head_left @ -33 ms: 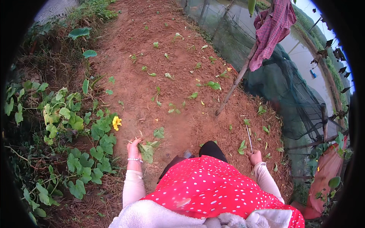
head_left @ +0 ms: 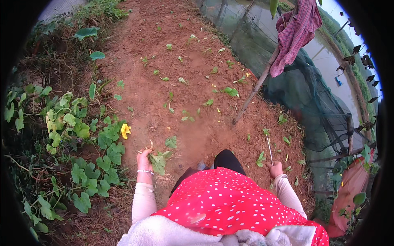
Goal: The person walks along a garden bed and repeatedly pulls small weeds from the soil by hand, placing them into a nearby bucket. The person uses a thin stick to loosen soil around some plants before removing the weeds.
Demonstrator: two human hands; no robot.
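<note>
Green leafy seedlings (head_left: 231, 91) already dot both sides of that slanting brown wooden pole (head_left: 256, 88); left hand (head_left: 143, 159) pinches limp green leaves (head_left: 158, 162), unplaced; right hand (head_left: 276, 168) grips a slim silvery rod (head_left: 269, 147).

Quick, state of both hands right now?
Left hand: closed, holding leafy green plants.
Right hand: closed on a slim, pale tool; exact type unclear.
</note>
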